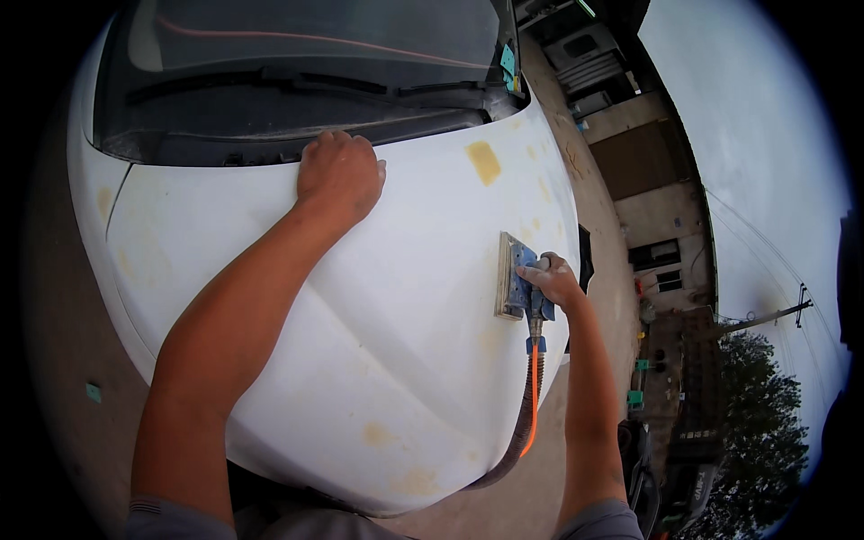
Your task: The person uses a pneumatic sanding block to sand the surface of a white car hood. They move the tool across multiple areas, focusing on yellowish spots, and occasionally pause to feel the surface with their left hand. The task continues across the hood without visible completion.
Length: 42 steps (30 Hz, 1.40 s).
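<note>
A white car hood (405, 270) with yellowish filler patches fills the middle of the view. Near its rear edge, below the windshield, my left hand (340, 175) rests with the fingers curled under. Its fingertips are hidden, so whether anything is in them does not show. On the right side, my right hand (553, 277) grips a blue sander (520, 277) with a rectangular pad. The sander is tilted, its pad edge at the hood surface; full contact cannot be made out. A ribbed dark hose (524, 405) and an orange air line (536, 387) trail from it toward me.
Wipers (261, 81) and a dark cowl lie beyond the hood. Green pieces (509, 65) sit at the windshield corner; another green piece (93, 392) lies on the ground at left. Buildings (657, 180), a utility pole (765, 319) and a tree (756, 414) stand to the right.
</note>
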Motion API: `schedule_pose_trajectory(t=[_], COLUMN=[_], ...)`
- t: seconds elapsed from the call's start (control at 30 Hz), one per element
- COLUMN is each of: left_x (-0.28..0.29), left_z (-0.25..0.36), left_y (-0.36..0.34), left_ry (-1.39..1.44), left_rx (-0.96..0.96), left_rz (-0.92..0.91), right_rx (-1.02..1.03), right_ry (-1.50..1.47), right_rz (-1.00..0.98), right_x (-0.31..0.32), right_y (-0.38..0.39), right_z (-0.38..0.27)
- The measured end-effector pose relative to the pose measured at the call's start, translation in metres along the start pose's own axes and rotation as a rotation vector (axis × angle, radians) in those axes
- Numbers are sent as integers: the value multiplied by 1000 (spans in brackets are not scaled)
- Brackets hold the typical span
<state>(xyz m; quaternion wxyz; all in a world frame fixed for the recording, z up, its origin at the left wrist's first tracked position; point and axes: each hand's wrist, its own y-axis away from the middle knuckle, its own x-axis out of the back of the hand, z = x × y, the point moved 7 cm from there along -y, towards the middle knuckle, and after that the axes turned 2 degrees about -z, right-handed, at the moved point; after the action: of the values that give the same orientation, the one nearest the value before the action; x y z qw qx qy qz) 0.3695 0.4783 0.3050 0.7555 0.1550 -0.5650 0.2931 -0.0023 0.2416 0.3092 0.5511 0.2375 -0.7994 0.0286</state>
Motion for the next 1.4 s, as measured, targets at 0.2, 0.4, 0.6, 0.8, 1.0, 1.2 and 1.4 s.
schedule_pose_trajectory(t=[0.2,0.4,0.6,0.8,1.0,1.2,1.4], left_x=[-2,2,-3,2,-4,-2,-2], left_z=[-4,-1,-3,-3,-4,-5,-3], left_y=[0,1,0,1,1,0,0], left_ry=[21,4,22,33,38,35,23], left_rx=[2,1,6,-8,-2,-4,-9], left_rz=[7,37,26,10,26,27,8], right_rx=[39,-73,31,-52,66,-47,-6], right_ry=[88,-34,103,8,125,73,97], right_rz=[-13,-13,-63,-19,3,-49,-106], right_x=[-13,9,-14,8,-8,0,-8], right_y=[22,-13,35,-12,27,0,9], right_z=[1,-3,1,-6,-9,-15,-11])
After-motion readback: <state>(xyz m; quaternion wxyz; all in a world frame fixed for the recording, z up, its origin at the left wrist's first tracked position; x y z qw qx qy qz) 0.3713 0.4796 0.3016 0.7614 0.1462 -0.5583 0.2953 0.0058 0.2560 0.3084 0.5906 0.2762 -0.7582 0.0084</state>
